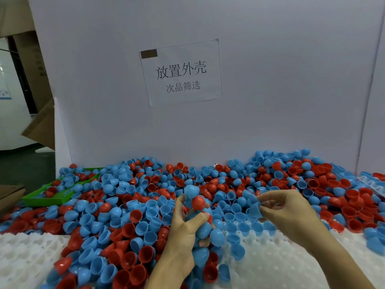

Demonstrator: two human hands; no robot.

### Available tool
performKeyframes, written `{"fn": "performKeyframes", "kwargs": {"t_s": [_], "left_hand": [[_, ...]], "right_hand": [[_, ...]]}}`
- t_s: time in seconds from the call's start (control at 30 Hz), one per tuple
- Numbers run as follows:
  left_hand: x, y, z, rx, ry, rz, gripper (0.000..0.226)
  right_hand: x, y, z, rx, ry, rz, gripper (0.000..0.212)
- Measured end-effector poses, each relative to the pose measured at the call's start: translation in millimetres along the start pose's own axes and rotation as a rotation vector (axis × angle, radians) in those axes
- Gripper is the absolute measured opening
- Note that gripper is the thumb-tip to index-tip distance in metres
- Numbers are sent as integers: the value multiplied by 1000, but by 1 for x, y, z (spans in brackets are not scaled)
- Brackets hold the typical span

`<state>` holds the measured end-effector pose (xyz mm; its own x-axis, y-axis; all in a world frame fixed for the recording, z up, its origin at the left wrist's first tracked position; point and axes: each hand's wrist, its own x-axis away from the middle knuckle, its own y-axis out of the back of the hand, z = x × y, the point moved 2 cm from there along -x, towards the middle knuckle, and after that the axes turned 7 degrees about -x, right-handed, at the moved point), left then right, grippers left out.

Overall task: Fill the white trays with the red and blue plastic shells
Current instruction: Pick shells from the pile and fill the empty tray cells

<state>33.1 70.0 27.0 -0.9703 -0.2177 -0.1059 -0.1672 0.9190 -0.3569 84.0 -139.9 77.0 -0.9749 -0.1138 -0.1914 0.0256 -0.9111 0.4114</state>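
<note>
Shells, red and blue plastic half-domes [129,207], heaped across the tabletop from left to right against a white cardboard backboard [270,80] bearing a printed paper sign [181,73]. Left hand [187,228], near centre, curled round a clutch of blue shells with one red shell [198,202] perched on top: a full grip, fingers wrapped. Right hand [289,211], just right of it, pinching a single blue shell [254,210] between thumb and fingertips above the white moulded plastic tray [270,257]. Far row of tray pockets already seated with blue shells, open side up; nearer pockets bare. Second white tray [25,253] at near left, half buried. Green plastic tray [52,197] at far left, also strewn. Best handled by turning the pinched shell mouth-up, dropping it squarely into the next bare pocket, pressing lightly to seat it, and feeding singles across from the left clutch without loosening it.
</note>
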Motion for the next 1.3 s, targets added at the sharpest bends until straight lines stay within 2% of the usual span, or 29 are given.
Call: {"fn": "performKeyframes", "kwargs": {"t_s": [0.23,0.47,1.1,1.2,1.3], "left_hand": [[-4,5,1,6,5,-23,44],[-3,5,1,17,2,-15,44],[0,3,-3,18,8,7,45],[0,2,-3,9,19,15,44],[0,1,-2,17,27,3,41]], "right_hand": [[0,-17,-12,574,63,250,22],[2,-37,-23,756,29,343,23],[3,-42,-27,775,76,268,27],[2,-40,-17,654,155,211,24],[7,-42,1,354,255,220,18]]}}
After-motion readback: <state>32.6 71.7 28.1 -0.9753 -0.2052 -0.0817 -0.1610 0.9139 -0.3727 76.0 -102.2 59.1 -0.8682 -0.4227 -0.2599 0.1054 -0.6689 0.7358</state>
